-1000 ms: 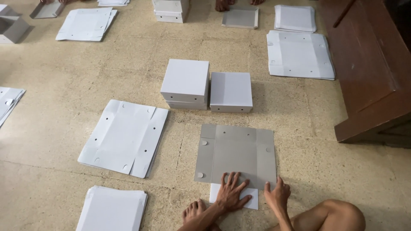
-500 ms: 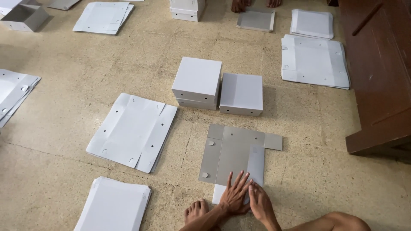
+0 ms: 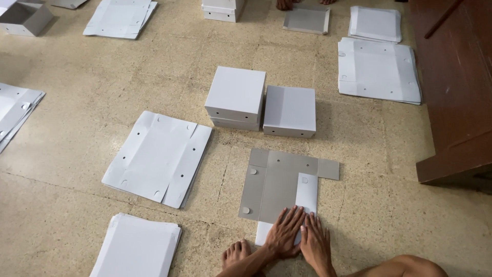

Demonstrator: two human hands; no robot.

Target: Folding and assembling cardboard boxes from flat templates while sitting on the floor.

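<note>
A flat grey cardboard box blank (image 3: 274,182) lies on the floor in front of me. Its right side flap (image 3: 307,194) is folded inward and shows its white face. My left hand (image 3: 284,232) lies flat on the blank's near edge with the fingers spread. My right hand (image 3: 315,242) presses flat beside it, at the near end of the folded flap. Neither hand grips anything. My bare foot (image 3: 234,252) rests just left of my left hand.
Two made-up boxes (image 3: 237,96) (image 3: 290,110) stand just beyond the blank. White flat blanks lie in stacks at the left (image 3: 159,156), lower left (image 3: 136,249) and far right (image 3: 379,69). Dark wooden furniture (image 3: 456,87) borders the right. Another person's feet (image 3: 284,4) show at the top.
The blank's right flap has been folded over onto the sheet. My right hand moved left and now lies next to my left hand. The view shifted slightly.
</note>
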